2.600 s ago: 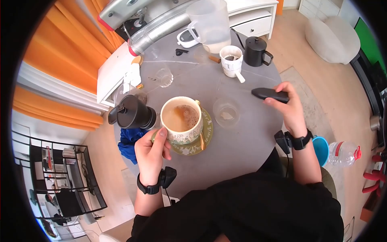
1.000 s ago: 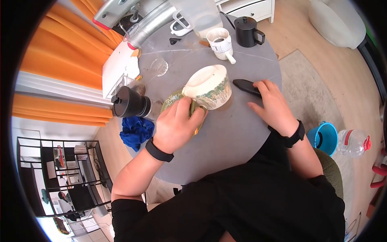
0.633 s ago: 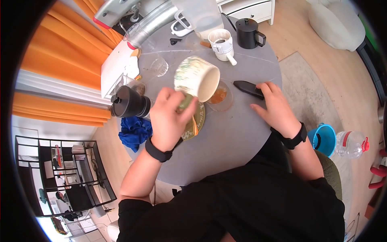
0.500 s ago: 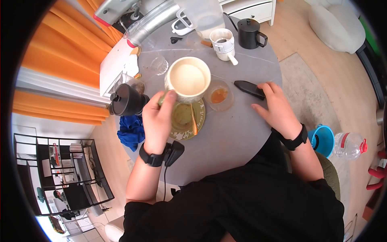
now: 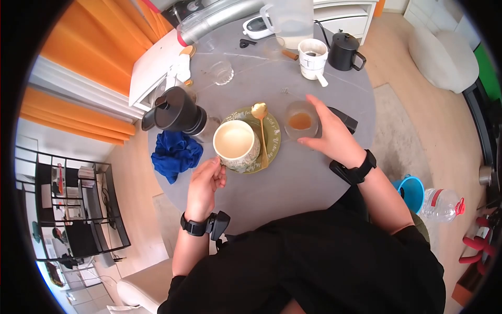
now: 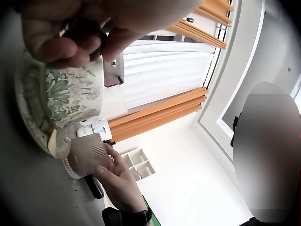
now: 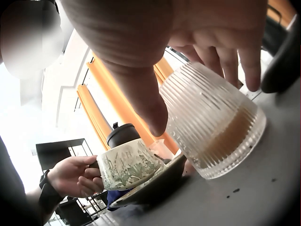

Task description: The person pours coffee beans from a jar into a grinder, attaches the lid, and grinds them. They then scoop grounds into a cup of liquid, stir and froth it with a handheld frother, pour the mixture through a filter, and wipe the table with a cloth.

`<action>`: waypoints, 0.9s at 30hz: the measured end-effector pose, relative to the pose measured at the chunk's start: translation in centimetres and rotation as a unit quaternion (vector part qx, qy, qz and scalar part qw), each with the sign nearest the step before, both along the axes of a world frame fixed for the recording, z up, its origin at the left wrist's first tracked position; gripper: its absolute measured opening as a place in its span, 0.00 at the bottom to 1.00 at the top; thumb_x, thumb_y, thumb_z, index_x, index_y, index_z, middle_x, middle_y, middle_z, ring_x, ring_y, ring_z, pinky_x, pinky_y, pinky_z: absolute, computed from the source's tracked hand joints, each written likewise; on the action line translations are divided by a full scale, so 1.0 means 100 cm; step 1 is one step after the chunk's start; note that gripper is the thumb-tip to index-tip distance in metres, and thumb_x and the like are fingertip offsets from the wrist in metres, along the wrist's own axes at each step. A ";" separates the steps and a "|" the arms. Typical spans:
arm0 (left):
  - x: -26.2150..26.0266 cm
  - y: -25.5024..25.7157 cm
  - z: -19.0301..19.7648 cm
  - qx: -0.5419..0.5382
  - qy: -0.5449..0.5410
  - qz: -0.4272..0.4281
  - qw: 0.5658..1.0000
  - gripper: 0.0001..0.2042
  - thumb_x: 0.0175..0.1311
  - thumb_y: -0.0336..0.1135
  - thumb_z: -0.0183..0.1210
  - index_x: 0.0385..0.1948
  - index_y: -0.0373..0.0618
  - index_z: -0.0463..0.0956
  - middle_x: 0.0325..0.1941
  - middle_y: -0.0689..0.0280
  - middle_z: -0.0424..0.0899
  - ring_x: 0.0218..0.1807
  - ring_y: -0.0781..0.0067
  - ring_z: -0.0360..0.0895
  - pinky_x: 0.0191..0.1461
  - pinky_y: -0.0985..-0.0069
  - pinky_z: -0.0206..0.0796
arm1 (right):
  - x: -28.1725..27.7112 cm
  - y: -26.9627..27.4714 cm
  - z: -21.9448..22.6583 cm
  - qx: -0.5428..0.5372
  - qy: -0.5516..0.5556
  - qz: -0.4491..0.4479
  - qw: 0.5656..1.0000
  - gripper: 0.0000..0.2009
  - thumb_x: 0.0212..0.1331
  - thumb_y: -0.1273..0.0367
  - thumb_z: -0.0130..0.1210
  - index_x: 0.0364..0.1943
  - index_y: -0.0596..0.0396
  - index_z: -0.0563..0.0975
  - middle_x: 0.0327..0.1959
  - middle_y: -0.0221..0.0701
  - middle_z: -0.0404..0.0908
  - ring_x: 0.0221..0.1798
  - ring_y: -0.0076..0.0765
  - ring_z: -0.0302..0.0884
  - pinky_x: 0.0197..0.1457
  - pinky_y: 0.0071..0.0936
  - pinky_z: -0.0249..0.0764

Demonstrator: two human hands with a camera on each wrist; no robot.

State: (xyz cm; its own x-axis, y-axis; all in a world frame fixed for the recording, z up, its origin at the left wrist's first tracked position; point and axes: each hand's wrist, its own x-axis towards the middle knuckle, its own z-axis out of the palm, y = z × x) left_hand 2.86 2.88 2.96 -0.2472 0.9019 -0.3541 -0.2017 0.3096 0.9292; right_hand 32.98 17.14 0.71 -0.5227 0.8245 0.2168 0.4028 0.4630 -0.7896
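Observation:
My left hand holds the handle of a flower-patterned mug, which stands upright with its pale inside showing. Under it is a green saucer with lettering, and a gold spoon lies along the saucer's right side. At a ribbed clear glass with a little brown liquid in it, my right hand has its thumb on one side and its fingers stretched along the other. These fingers look straight. Beside that hand lies a black elongated object, partly hidden by it.
Left of the saucer are a black-topped moka pot and a crumpled blue cloth. Farther back stand a faceted glass, a plastic jug, a white handled cup and a black pot. A blue bucket is on the floor.
The mug, earlier full of brown drink, was tipped over the ribbed glass, then set upright onto the saucer. Brown liquid now shows in the glass. My right hand left the black object for the glass.

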 end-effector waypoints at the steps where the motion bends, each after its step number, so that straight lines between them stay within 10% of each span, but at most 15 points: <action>1: -0.002 -0.001 -0.004 0.009 -0.015 -0.012 1.000 0.13 0.75 0.41 0.52 0.32 0.43 0.75 0.32 0.68 0.76 0.29 0.77 0.71 0.35 0.78 0.61 | -0.004 0.001 0.000 -0.012 -0.001 -0.007 1.000 0.47 0.52 0.67 0.71 0.73 0.61 0.54 0.72 0.51 0.64 0.74 0.54 0.63 0.75 0.38 0.62; 14: -0.013 0.014 -0.016 -0.004 0.017 -0.067 0.998 0.15 0.77 0.42 0.49 0.34 0.41 0.75 0.31 0.69 0.79 0.31 0.79 0.73 0.38 0.79 0.62 | -0.013 0.017 -0.001 0.051 -0.043 -0.031 0.997 0.43 0.43 0.65 0.76 0.66 0.57 0.66 0.60 0.43 0.73 0.63 0.47 0.73 0.64 0.35 0.70; 20: -0.019 0.017 -0.003 -0.002 0.261 -0.127 0.957 0.16 0.77 0.45 0.51 0.34 0.42 0.77 0.23 0.70 0.77 0.22 0.82 0.70 0.27 0.80 0.60 | -0.036 0.053 0.009 0.082 -0.047 -0.049 0.994 0.43 0.41 0.60 0.77 0.64 0.57 0.68 0.58 0.39 0.76 0.56 0.39 0.76 0.52 0.31 0.74; 27: -0.015 0.015 -0.008 0.016 0.336 -0.121 0.934 0.17 0.75 0.47 0.53 0.33 0.41 0.78 0.16 0.67 0.73 0.20 0.74 0.70 0.27 0.74 0.60 | -0.101 0.097 0.022 0.078 0.012 -0.102 0.992 0.42 0.37 0.61 0.78 0.58 0.67 0.70 0.49 0.52 0.81 0.56 0.54 0.79 0.59 0.40 0.75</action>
